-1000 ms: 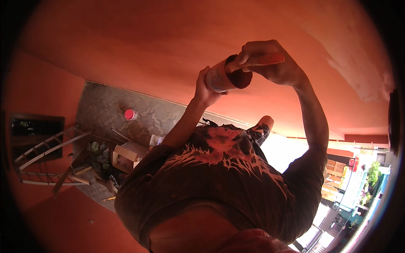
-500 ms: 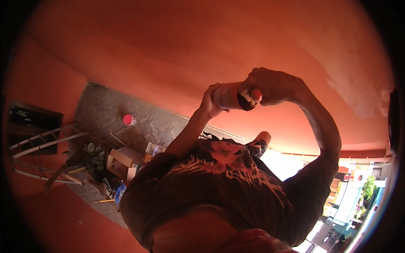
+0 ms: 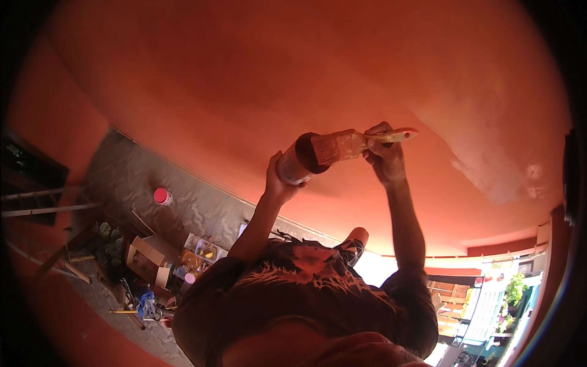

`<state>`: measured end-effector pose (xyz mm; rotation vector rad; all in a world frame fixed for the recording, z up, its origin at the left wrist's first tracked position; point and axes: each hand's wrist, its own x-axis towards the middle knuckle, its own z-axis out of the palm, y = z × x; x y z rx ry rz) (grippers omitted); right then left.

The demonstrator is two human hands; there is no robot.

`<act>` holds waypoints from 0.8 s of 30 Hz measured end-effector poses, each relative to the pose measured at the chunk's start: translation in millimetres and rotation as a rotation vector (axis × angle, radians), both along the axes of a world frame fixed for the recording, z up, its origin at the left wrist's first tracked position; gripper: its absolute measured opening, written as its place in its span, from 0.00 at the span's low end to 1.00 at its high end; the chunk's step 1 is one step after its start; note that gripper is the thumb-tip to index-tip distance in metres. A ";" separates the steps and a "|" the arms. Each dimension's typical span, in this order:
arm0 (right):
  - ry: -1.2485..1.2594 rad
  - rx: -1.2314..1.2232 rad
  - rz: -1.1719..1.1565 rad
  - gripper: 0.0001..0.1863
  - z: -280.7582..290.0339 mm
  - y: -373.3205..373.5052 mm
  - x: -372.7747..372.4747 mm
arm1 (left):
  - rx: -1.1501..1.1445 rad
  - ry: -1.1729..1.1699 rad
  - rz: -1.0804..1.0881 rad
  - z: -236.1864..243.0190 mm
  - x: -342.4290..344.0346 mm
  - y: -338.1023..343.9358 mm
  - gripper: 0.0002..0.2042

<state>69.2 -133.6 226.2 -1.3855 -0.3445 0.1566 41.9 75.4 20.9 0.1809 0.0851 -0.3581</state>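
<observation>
My left hand (image 3: pixel 282 183) grips a cylindrical paint can (image 3: pixel 293 165), tilted so its dark open mouth faces right. My right hand (image 3: pixel 382 150) holds a wide paintbrush (image 3: pixel 351 144) by its pale, red-tipped wooden handle. The brush lies sideways with its bristles at the can's opening, partly over the dark inside. Both hands are raised in front of an orange-red painted wall (image 3: pixel 263 67). My torso and forearms fill the lower middle.
A small red-lidded container (image 3: pixel 162 196) stands on the grey floor (image 3: pixel 131 165). A metal ladder (image 3: pixel 49 208), plants (image 3: pixel 110 235), a cardboard box (image 3: pixel 147 260) and scattered tools and bags lie at left. A bright opening with greenery (image 3: pixel 513 287) is at right.
My left hand and the can have moved down and left. My right hand has dropped and turned, and the brush has drawn out rightward, so more of its head and bristles now show.
</observation>
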 end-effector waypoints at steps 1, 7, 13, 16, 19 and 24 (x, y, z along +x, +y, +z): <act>0.041 0.105 -0.067 0.13 -17.2 1.1 1.4 | -0.002 -0.003 0.005 -2.3 3.7 3.6 0.30; 0.204 0.415 -0.054 0.06 -63.2 23.3 10.4 | 0.008 0.019 0.002 5.7 19.9 16.4 0.31; 0.233 0.533 -0.022 0.04 -48.9 21.4 29.6 | -0.028 0.088 0.086 -10.4 23.3 18.1 0.30; 0.134 0.495 0.056 0.04 -22.0 14.6 48.9 | -0.080 0.038 0.089 -43.4 27.9 20.7 0.28; -0.051 0.346 0.038 0.07 15.1 22.3 60.7 | -0.118 0.045 0.107 -74.1 27.2 24.3 0.27; -0.900 -0.674 -0.004 0.11 51.3 45.7 71.0 | -0.150 0.208 0.230 -87.2 15.0 27.1 0.30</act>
